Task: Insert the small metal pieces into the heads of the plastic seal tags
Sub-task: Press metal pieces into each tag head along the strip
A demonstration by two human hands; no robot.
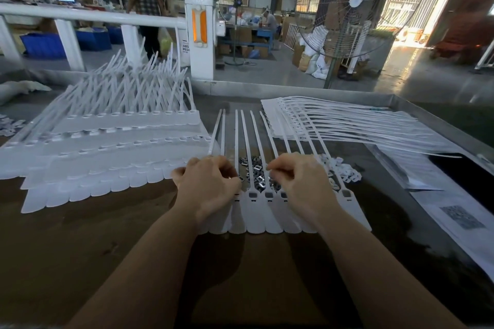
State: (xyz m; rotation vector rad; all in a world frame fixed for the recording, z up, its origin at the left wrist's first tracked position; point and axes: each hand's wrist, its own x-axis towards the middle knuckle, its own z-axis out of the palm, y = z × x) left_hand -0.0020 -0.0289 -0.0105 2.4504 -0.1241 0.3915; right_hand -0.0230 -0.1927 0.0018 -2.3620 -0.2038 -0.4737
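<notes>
Left hand knuckles up, fingers curled under, over the left end of the row of tags. Something bright showing at the fingertips, maybe a metal piece; too small to confirm, so grip uncertain. Probably also pinning the row flat.

Right hand likewise curled, thumb and forefinger pinched together just above the tag heads. Contents of the pinch hidden; cannot tell whether holding a piece or closed on nothing.

Both hands low and close over the heads, presumably to keep each drop short and aimed.

Row of joined white tags flat on the surface, flat tabs toward the body, heads in a line, straps fanning away. Dark square windows visible in several heads between and beside the hands; filled or empty not readable.

Loose heap of small metal pieces lying on and between the straps, just beyond the heads, between the two hands. Likely kept there so either hand reaches it without travel.

Small white plastic bits just right of the heap, beside the right hand.

Left: tiered stack of tag sheets, straps standing up. Far right: another stack lying flat, straps trailing right. Which pile is done, not evident.

Printed paper at the right edge. Raised metal rim along the far side. Standing fan beyond.
</notes>
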